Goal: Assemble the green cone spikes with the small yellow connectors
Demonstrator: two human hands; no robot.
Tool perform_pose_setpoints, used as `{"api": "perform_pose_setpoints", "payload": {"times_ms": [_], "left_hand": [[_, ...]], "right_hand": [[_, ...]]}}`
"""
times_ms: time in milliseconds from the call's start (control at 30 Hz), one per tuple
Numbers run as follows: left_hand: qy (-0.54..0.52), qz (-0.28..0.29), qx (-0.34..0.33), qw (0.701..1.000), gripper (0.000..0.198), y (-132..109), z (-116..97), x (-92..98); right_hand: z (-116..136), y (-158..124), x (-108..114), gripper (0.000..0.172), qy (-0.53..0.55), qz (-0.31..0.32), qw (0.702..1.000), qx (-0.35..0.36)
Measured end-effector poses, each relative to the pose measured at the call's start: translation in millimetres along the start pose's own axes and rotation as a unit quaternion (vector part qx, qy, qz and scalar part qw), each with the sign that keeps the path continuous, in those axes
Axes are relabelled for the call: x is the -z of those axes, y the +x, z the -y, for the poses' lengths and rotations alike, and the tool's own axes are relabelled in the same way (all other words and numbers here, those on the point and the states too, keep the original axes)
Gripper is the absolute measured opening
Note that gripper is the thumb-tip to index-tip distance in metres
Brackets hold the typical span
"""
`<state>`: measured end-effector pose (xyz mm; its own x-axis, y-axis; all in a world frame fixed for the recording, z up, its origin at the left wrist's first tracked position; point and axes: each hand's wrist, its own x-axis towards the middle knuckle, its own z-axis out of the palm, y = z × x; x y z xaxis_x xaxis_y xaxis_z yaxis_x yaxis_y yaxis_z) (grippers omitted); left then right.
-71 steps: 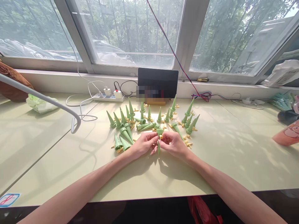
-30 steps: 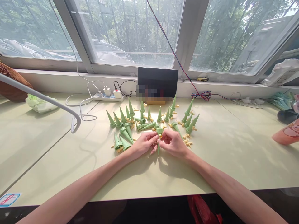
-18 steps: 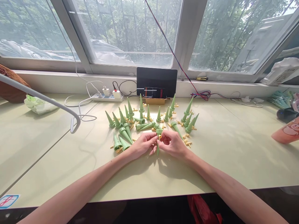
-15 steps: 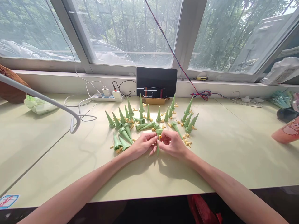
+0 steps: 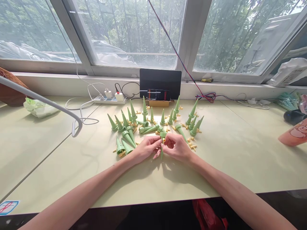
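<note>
My left hand (image 5: 146, 149) and my right hand (image 5: 177, 147) meet at the table's middle, both pinched on one green cone spike (image 5: 162, 150) whose tip points down toward me. A small yellow plug (image 5: 164, 139) sits at the spike's wide top end, between my fingertips. Beyond my hands lie and stand several more green cone spikes (image 5: 130, 126), some upright, some on their sides. Loose yellow plugs (image 5: 192, 146) are scattered to the right of my right hand.
A dark tablet (image 5: 160, 80) with a phone (image 5: 158, 95) in front leans at the window sill. A power strip (image 5: 109, 99) with cables lies back left, a white lamp arm (image 5: 43, 102) reaches in from the left. An orange cup (image 5: 293, 134) lies at the right edge.
My hands have stayed together on the same spike with only small finger shifts. The view has tilted slightly, so everything sits a little lower and to the left.
</note>
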<state>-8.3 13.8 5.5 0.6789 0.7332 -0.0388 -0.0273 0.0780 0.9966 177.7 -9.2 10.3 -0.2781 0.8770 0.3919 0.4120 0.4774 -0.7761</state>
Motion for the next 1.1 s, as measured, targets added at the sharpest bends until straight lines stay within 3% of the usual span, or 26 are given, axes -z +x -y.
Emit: {"api": "perform_pose_setpoints", "payload": {"times_ms": [633, 800, 967, 1100], "left_hand": [[-0.003, -0.011, 0.000, 1.000, 0.040, 0.4, -1.4, -1.1], [-0.015, -0.027, -0.004, 1.000, 0.039, 1.4, -0.6, -1.0], [-0.011, -0.035, 0.000, 0.999, 0.039, 1.8, -0.9, -1.3], [-0.011, -0.037, 0.006, 0.999, 0.041, 1.2, -4.0, -1.9]], "right_hand": [[-2.2, 0.2, 2.1, 0.022, -0.009, 0.006, 1.000, 0.014], [-2.5, -0.6, 4.5, 0.023, 0.006, -0.031, 0.999, 0.031], [-1.9, -0.5, 5.6, 0.013, 0.048, -0.090, 0.994, 0.027], [-2.4, -0.7, 5.3, 0.022, 0.051, -0.063, 0.996, 0.029]]}}
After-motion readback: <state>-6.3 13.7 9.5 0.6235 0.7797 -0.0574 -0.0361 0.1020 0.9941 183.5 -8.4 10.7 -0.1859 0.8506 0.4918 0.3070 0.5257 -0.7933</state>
